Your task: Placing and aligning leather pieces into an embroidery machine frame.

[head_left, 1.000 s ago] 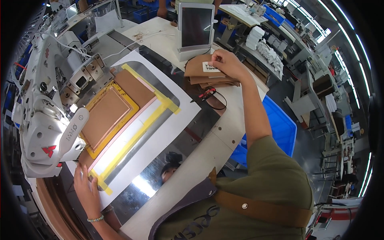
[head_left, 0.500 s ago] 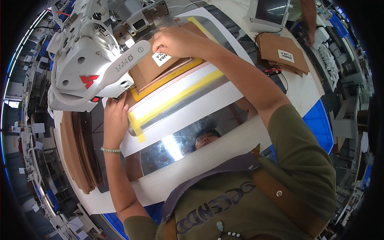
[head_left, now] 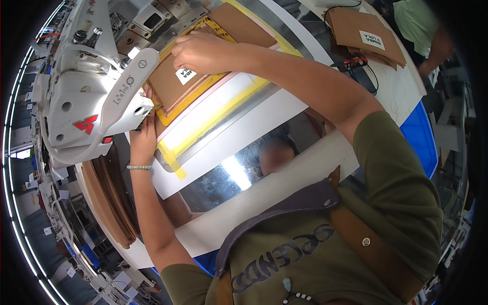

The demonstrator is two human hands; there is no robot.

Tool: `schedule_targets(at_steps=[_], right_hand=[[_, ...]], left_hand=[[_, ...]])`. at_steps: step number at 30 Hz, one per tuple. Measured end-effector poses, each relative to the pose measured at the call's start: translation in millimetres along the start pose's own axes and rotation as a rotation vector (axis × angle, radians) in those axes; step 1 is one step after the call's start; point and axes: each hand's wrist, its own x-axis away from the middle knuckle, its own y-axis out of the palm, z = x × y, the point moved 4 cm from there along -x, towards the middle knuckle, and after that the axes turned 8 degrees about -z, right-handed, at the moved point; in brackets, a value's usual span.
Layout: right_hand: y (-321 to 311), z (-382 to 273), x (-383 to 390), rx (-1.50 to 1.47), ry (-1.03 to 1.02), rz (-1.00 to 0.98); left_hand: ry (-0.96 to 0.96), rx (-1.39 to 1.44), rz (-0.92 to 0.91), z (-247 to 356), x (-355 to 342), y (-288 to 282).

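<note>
A white work table (head_left: 341, 158) is filling the middle of a busy workshop, with a yellow frame (head_left: 192, 98) resting toward its far side. A brown panel (head_left: 168, 84) is lying inside the yellow frame, showing a small white label (head_left: 186, 76). The right hand (head_left: 199, 54) is spreading over the panel within the frame, its fingers bending close together beside the label; whether they are pinching or only pressing, I cannot tell. The left hand (head_left: 143, 136) is reaching to the frame's near left corner, its fingers partly hiding behind the white machine head (head_left: 71, 114), so its grip I cannot tell either. That machine head is standing just left of the frame. A labelled brown stack (head_left: 351, 30) is sitting well right of the frame, and a co-worker (head_left: 418, 25) is standing beyond that stack.
</note>
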Motion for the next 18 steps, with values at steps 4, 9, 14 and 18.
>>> schedule_targets(at_steps=[4, 9, 14, 18], right_hand=[[4, -1, -1, -0.005, -0.020, 0.048], [5, -3, 4, 0.001, -0.025, 0.059], [0, -6, 6, 0.017, 0.007, 0.038], [3, -5, 5, 0.022, -0.020, 0.078]], left_hand=[[-0.121, 0.024, -0.075, -21, -6, -2], [0.126, -0.187, -0.096, 14, -23, -4], [0.193, -0.208, -0.104, 31, -31, -6], [0.257, -0.276, -0.076, 25, -36, -8]])
